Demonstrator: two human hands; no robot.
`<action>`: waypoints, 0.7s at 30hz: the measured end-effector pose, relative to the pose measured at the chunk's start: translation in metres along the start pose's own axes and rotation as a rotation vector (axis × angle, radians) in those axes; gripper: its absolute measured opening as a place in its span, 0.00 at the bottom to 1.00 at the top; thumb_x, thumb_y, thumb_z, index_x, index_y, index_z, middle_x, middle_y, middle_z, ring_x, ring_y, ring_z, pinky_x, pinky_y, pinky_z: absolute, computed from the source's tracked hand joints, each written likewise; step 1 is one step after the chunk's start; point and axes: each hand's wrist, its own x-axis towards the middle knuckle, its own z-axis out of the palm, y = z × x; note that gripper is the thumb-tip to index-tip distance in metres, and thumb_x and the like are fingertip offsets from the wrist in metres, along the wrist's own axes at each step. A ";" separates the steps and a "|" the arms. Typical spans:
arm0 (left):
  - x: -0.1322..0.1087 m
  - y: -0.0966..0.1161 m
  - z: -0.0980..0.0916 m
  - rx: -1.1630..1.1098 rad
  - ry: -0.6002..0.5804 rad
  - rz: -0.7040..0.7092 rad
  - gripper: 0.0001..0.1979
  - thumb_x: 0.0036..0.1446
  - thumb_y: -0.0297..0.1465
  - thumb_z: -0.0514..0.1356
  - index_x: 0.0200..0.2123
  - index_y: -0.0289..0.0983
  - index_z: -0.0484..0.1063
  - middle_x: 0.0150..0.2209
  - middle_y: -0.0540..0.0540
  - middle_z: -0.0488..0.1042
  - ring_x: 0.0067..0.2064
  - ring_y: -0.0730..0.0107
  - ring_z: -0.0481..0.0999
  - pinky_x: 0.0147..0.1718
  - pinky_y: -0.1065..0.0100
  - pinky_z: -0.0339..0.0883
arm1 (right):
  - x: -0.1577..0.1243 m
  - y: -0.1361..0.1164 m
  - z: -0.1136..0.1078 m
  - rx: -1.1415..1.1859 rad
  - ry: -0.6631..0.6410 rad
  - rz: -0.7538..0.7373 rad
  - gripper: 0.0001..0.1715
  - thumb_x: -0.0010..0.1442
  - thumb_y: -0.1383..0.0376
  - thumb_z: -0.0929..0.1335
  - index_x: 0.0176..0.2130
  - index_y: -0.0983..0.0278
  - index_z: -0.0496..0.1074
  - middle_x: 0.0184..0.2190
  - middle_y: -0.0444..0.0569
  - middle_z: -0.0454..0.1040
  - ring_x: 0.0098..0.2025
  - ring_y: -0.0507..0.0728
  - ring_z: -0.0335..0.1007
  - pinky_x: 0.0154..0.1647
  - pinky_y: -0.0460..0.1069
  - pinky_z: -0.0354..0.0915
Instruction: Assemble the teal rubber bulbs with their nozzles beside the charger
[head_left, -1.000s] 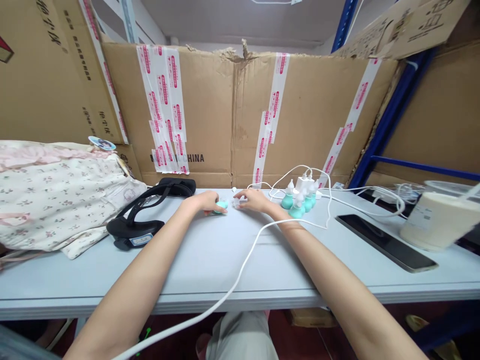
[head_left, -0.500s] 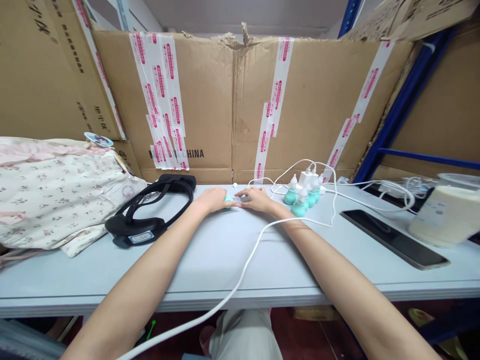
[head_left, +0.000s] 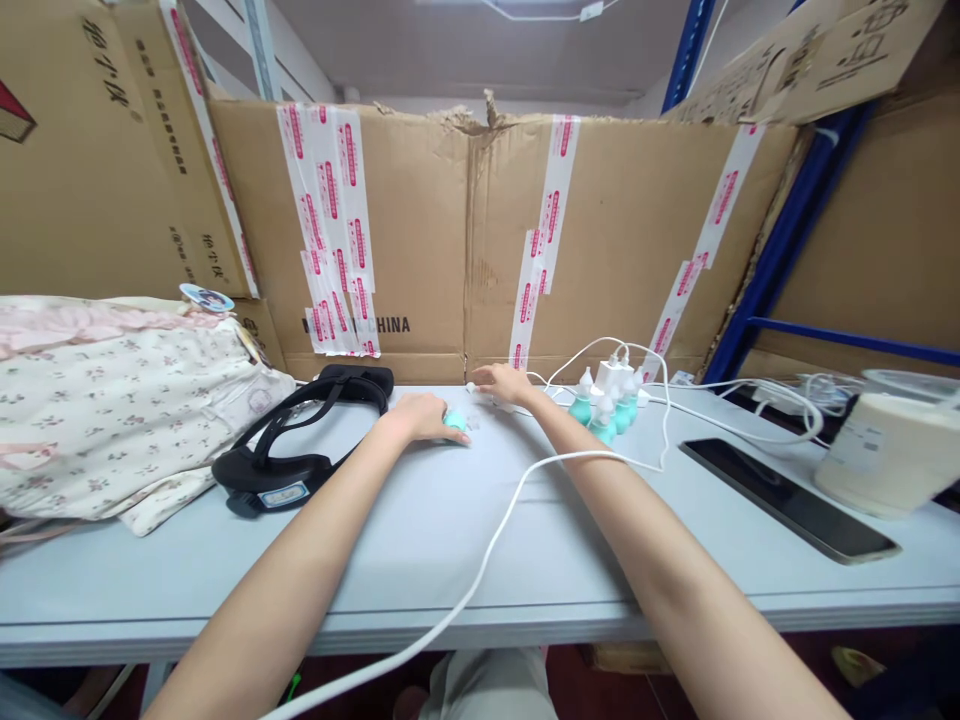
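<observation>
My left hand is closed around a small teal squeeze bulb with a clear tip, lying low over the table and pointing right. Farther back, my right hand reaches over the tabletop with its fingers stretched to the left and apart. Close to those fingertips is a small white piece; whether they touch it is hard to make out. To the right of my right wrist stand several teal squeeze bulbs with clear pointed nozzles, grouped upright.
A black head strap device and floral cloth lie left. A white cable crosses the table and my right forearm. Right are a white charger, a phone and a plastic tub. Cardboard stands behind.
My right hand has moved away from the bulb, back toward the cardboard and the small white piece. My left hand keeps the bulb. The head view has tilted up slightly.
</observation>
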 end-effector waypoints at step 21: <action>0.004 -0.018 -0.001 -0.609 -0.218 0.156 0.25 0.47 0.40 0.58 0.49 0.40 0.69 0.27 0.51 0.72 0.25 0.72 0.71 0.27 0.71 0.63 | 0.026 -0.004 0.024 -0.141 0.035 -0.065 0.18 0.55 0.61 0.71 0.46 0.61 0.71 0.46 0.49 0.75 0.48 0.56 0.70 0.41 0.45 0.62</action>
